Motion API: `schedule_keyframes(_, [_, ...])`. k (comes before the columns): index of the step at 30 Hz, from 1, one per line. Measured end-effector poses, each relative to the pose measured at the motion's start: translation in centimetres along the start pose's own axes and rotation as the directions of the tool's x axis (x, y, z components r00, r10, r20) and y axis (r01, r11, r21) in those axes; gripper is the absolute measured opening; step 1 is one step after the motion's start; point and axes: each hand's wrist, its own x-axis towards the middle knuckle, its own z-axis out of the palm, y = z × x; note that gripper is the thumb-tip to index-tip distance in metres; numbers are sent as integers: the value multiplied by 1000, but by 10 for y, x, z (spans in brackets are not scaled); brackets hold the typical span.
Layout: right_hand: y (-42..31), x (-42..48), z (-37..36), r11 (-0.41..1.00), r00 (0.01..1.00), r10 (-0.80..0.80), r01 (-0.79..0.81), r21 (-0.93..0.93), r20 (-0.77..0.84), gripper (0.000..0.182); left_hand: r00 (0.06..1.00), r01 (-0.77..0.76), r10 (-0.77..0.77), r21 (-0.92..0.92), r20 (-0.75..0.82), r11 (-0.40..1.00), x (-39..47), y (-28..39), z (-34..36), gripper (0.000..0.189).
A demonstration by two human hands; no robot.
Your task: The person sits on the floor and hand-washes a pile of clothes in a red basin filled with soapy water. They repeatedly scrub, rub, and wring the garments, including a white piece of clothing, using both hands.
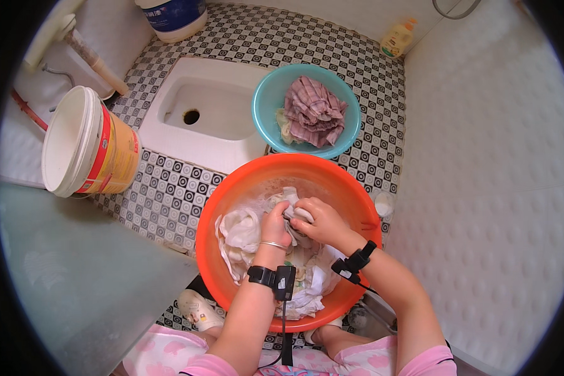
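Note:
An orange plastic basin (215,207) stands before me with wet white clothes (241,230) in it. Over its middle, my left hand (276,228) grips a light grey-white cloth (289,193). Close beside it, my right hand (320,220) has its fingers curled around a white, rounded piece that looks like a bar of soap (304,215), pressed against the same cloth. Part of the cloth is hidden by my fingers. More white garments (310,286) lie below my wrists, some with coloured print.
A teal basin (262,123) holding a plaid garment (312,108) stands beyond the orange one, by the squat toilet (202,150). A white-and-orange bucket (117,150) is at left, a paint bucket (174,19) behind. A yellow bottle (397,40) stands in the far corner; a small cup (384,203) sits at right.

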Motion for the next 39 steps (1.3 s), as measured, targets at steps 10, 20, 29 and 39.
schedule_keyframes(10, [-1,-7,7,994,994,112,-111,-23,8,22,999,-38,36,107,16,994,-33,-1,30,31])
schedule_keyframes(20, [74,-5,0,856,928,371,-333,396,-22,56,969,-243,247,138,-19,960,-5,43,-8,35])
schedule_keyframes(29, [106,26,39,-46,692,638,-403,914,338,35,977,-89,109,117,-183,989,-6,52,-28,37])
schedule_keyframes(39, [44,38,17,849,919,390,-383,363,59,46,997,53,-57,70,58,996,-9,39,-7,23])
